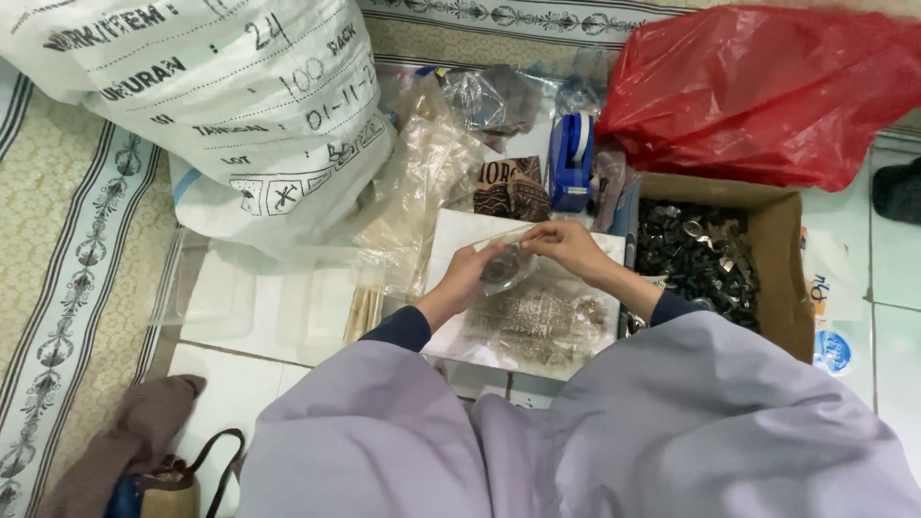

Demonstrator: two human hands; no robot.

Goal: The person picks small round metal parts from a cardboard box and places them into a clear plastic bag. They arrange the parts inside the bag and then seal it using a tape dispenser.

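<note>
- The left hand (467, 273) and right hand (566, 242) meet over a small clear plastic bag (504, 264), each pinching one side of it; the left hand's fingers close on the near edge, the right hand's fingers clamp the top edge.
- The bag hangs just above a white tray (451, 235) and seems to hold a few dark small pieces, too blurred to name.
- On the tray, under the hands, lies a flat spread of small greyish bits (537, 321).
- By my reading, the step in hand is packing: small pieces going into the bag, or its mouth being pressed shut. The next move would call for a steady pinch along the top edge so nothing spills.
- To the right, just beside the tray, a cardboard box (782, 278) is full of dark metal clips (696, 254).
- Beyond the hands stand a blue tape dispenser (570, 161) and crumpled clear bags (422, 182).
- Farther out are a red plastic bag (767, 91) and a big white woven sack (221, 105), all on the tiled floor (897, 345).
</note>
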